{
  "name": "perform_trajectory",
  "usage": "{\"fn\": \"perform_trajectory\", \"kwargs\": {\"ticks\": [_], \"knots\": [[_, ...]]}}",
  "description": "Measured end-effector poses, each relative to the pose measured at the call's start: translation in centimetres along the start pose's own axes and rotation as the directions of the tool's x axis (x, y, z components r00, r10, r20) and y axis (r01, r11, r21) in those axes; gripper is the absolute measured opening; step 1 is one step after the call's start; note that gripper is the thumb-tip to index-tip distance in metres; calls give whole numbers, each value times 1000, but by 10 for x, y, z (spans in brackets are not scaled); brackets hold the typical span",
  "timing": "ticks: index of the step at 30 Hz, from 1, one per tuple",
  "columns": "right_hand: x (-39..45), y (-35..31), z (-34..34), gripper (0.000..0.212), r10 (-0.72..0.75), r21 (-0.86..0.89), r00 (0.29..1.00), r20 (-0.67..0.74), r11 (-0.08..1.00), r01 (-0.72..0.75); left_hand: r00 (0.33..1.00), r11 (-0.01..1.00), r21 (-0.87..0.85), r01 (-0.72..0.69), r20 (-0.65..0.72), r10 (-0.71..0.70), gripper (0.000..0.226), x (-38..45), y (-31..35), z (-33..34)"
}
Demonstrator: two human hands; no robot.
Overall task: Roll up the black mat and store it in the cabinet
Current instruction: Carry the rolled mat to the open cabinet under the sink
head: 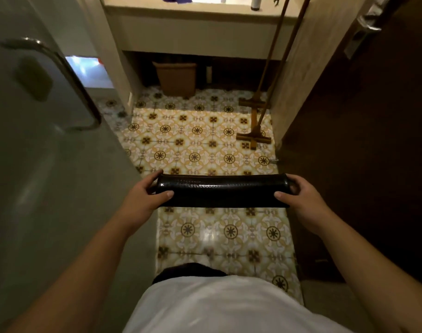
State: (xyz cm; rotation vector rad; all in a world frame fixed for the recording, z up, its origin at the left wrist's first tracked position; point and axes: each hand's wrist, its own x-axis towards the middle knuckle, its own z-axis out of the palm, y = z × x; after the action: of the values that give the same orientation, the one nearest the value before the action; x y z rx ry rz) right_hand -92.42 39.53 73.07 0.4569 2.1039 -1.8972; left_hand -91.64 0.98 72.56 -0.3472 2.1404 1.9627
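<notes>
The black mat [223, 191] is rolled into a tight glossy tube and held level in the air above the patterned tile floor. My left hand [144, 192] grips its left end, thumb on top and fingers curled behind. My right hand [301, 193] grips the right end the same way. No cabinet interior shows in this view; a grey door with a curved metal handle [68, 75] stands at the left.
A counter [193, 10] spans the far wall, with a brown bin [176, 78] under it. Two long-handled wooden mops [254, 126] lean at the right on the tile floor [193, 145]. A dark wooden door [361, 140] borders the right side.
</notes>
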Motion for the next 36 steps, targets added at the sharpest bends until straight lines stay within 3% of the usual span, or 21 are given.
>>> {"fn": "perform_trajectory", "kwargs": {"ticks": [6, 11, 16, 22, 28, 31, 36], "knots": [[83, -54, 16, 62, 1, -2, 1000, 22, 1000, -1, 1000, 1000, 14, -4, -2, 4, 69, 91, 41, -19], [150, -82, 26, 64, 4, -25, 999, 54, 1000, -3, 998, 999, -26, 22, -65, -24, 56, 148, 53, -23], [232, -104, 30, 61, 24, -58, 993, 114, 998, -18, 991, 994, 109, -6, -133, 21, 68, 204, 67, -18], [362, -135, 29, 59, 34, -154, 974, 225, 988, 1, 970, 993, 114, 21, -243, 8, 67, 285, 89, -8], [477, -181, 42, 50, -6, -258, 941, 338, 961, 99, 924, 984, 161, 80, -383, -12, 68, 349, 118, -7], [516, -206, 64, 60, 19, -297, 921, 389, 949, 106, 896, 991, 84, 106, -441, -58, 68, 370, 124, -14], [577, -235, 122, 56, 33, -315, 868, 496, 938, 145, 825, 992, 21, 122, -558, -90, 68, 401, 130, -48]]}}
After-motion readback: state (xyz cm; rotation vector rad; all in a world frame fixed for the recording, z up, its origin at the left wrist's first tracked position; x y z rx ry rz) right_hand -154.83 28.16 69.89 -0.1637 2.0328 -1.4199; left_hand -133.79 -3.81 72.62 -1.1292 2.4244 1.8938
